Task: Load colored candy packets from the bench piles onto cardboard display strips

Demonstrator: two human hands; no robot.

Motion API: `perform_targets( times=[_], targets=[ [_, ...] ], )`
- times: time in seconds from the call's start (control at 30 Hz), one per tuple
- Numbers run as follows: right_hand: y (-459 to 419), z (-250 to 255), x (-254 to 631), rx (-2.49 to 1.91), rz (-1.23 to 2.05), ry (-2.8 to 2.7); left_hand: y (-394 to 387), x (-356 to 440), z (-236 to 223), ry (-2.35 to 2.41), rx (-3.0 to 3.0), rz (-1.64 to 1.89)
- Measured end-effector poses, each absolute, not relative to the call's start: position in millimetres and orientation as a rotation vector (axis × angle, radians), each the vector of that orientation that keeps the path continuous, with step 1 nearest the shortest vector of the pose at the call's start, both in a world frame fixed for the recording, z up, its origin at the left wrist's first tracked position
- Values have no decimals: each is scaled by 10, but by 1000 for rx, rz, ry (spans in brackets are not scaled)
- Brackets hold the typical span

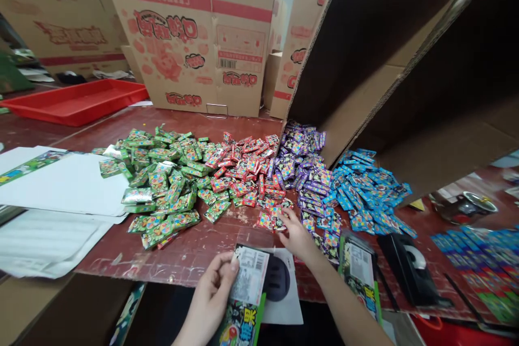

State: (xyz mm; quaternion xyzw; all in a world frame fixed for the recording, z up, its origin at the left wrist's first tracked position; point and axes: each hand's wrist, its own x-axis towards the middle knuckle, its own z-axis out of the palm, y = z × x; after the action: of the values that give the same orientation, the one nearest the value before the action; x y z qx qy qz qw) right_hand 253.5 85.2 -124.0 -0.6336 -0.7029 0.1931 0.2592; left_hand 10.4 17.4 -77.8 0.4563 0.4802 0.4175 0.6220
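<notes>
Across the middle of the frame you have green packets point(166, 186), red packets point(249, 167), purple packets point(308, 170) and bright blue packets point(367, 192), all dotted with multicoloured prints. Your worktop point(105, 248) is brownish red with pale scuffs. At upper centre, your tan carton point(194, 38) wears a pinkish-red band and red-pink cartoon print; at left, your tray point(77, 101) is plain bright red.

Ctn point(190, 46) — "Q"; held pkt point(245, 292) — "果".
</notes>
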Motion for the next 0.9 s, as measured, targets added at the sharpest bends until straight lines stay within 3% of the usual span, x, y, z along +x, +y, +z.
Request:
perform_targets(
  times=[0.27, 0.47, 0.6, 0.7, 0.9],
  targets=[
    [936, -1185, 2622, -1461, 354, -2212, 192, 196, -779, 1024, 1026, 957],
    [1003, -1240, 2623, -1333, 403, -2009, 149, 144, -800, 1056, 999, 979],
    [897, -1010, 2570, -1361, 340, -1651, 161, 74, -810, 1099, 1002, 996],
    [834, -659, 2408, -1225, 635, -1519, 184, 61, -767, 1059, 1050, 976],
    [773, -196, 2151, -1003, 1115, -1994, 99, 144, -748, 1026, 1188, 878]
  ],
)
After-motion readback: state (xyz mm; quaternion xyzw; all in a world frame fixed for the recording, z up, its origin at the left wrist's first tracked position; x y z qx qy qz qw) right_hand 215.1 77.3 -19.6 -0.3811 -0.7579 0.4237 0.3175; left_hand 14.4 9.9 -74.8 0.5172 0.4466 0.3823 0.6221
